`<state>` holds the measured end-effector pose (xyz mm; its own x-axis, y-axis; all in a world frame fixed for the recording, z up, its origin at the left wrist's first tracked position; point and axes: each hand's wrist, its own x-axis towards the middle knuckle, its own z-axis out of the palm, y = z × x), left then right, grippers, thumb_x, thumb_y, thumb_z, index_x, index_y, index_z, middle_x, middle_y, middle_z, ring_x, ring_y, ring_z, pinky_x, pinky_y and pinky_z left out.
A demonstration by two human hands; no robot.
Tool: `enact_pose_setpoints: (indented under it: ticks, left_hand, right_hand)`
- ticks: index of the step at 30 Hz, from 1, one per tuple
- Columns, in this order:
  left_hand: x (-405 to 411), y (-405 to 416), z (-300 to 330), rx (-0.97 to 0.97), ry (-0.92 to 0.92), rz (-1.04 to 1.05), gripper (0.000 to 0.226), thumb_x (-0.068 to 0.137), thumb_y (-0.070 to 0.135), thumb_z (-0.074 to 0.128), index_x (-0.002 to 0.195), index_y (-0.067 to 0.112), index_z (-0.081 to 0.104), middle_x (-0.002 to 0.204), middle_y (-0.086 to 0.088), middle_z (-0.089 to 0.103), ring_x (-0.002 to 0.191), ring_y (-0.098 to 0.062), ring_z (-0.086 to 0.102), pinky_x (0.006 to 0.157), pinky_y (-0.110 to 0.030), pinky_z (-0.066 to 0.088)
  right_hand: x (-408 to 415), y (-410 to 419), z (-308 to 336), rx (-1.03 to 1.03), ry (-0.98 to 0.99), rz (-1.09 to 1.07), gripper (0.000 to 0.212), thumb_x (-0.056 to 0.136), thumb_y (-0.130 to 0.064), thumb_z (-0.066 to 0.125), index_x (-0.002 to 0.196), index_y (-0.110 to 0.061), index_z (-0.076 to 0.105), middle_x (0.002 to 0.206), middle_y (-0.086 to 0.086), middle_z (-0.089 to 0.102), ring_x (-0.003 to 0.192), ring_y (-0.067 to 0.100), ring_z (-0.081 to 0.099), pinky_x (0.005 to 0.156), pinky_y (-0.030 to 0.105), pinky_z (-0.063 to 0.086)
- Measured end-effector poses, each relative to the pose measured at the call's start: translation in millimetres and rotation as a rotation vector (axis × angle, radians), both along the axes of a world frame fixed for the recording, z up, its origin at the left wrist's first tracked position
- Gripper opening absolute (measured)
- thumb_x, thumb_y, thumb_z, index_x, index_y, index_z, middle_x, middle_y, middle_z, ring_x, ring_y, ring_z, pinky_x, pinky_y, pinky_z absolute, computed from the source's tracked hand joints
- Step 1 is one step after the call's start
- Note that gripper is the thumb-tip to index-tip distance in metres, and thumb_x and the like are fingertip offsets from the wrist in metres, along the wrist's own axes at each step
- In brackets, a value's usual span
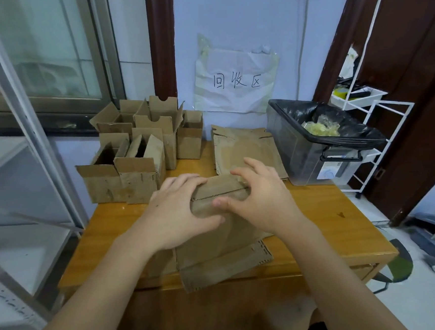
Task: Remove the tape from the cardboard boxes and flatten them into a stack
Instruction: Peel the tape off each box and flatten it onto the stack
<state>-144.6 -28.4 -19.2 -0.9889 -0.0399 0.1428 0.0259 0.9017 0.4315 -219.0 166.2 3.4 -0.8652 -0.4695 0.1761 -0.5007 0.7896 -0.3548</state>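
Note:
A brown cardboard box (pixel 219 194) stands at the middle of the wooden table (pixel 326 224), its top flaps closed. My left hand (pixel 178 214) grips its left side, fingers over the top edge and thumb on the near face. My right hand (pixel 260 200) holds the right end, fingers curled over the top flap, thumb pressed on the front. Under the box lie flattened cardboard pieces (pixel 225 257) reaching past the table's front edge. A flattened stack (pixel 243 147) lies at the back, right of centre.
Several open upright boxes (pixel 133 150) crowd the back left of the table. A clear bin with a black liner (pixel 320 142) holds crumpled tape at the back right. A white wire rack (pixel 367 118) stands beyond it. A paper sign (pixel 236 81) hangs on the wall.

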Motion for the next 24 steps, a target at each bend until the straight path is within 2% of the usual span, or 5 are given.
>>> enact_pose_setpoints:
  ticks: [5, 7, 16, 22, 24]
  left_hand:
    - [3.8, 1.9, -0.6, 0.042, 0.055, 0.015, 0.088, 0.078, 0.076, 0.065, 0.149, 0.034, 0.036, 0.143, 0.020, 0.036, 0.132, -0.005, 0.030, 0.112, -0.037, 0.036]
    - [3.7, 0.6, -1.9, 0.029, 0.065, 0.011, 0.088, 0.077, 0.077, 0.063, 0.149, 0.033, 0.037, 0.145, 0.018, 0.037, 0.133, -0.006, 0.031, 0.113, -0.037, 0.036]
    - [5.8, 1.8, -4.1, 0.025, 0.066, 0.034, 0.082, 0.080, 0.078, 0.060, 0.145, 0.032, 0.039, 0.143, 0.017, 0.037, 0.131, -0.006, 0.032, 0.105, -0.032, 0.030]
    - [13.6, -7.9, 0.1, 0.044, -0.006, -0.010, 0.086, 0.082, 0.081, 0.056, 0.153, 0.037, 0.033, 0.162, 0.020, 0.024, 0.145, -0.002, 0.020, 0.119, -0.038, 0.027]
    - [16.9, -13.7, 1.5, 0.049, -0.030, -0.043, 0.091, 0.080, 0.084, 0.057, 0.155, 0.041, 0.031, 0.165, 0.023, 0.017, 0.147, 0.001, 0.017, 0.121, -0.039, 0.026]
  right_hand:
    - [6.1, -24.1, -2.8, 0.127, -0.012, -0.036, 0.115, 0.062, -0.105, 0.024, 0.156, -0.039, 0.029, 0.168, -0.002, 0.016, 0.151, 0.027, 0.018, 0.115, 0.053, 0.030]
    - [3.4, -31.0, -4.4, 0.156, -0.025, -0.060, 0.112, 0.063, -0.105, 0.028, 0.155, -0.040, 0.030, 0.168, -0.001, 0.014, 0.151, 0.028, 0.016, 0.116, 0.054, 0.028]
    - [-13.6, -31.4, -4.0, 0.033, -0.093, -0.034, 0.070, 0.081, -0.075, 0.063, 0.142, -0.047, 0.044, 0.161, -0.005, 0.023, 0.145, 0.024, 0.021, 0.113, 0.049, 0.029]
    - [-17.8, -14.1, -12.8, -0.266, -0.085, 0.117, 0.045, 0.085, -0.052, 0.076, 0.121, -0.041, 0.053, 0.161, -0.008, 0.022, 0.146, 0.016, 0.028, 0.116, 0.044, 0.034]
    - [-18.7, -6.0, -14.5, -0.292, -0.095, 0.172, 0.034, 0.085, -0.053, 0.074, 0.113, -0.039, 0.061, 0.161, -0.010, 0.024, 0.148, 0.013, 0.024, 0.119, 0.042, 0.029]
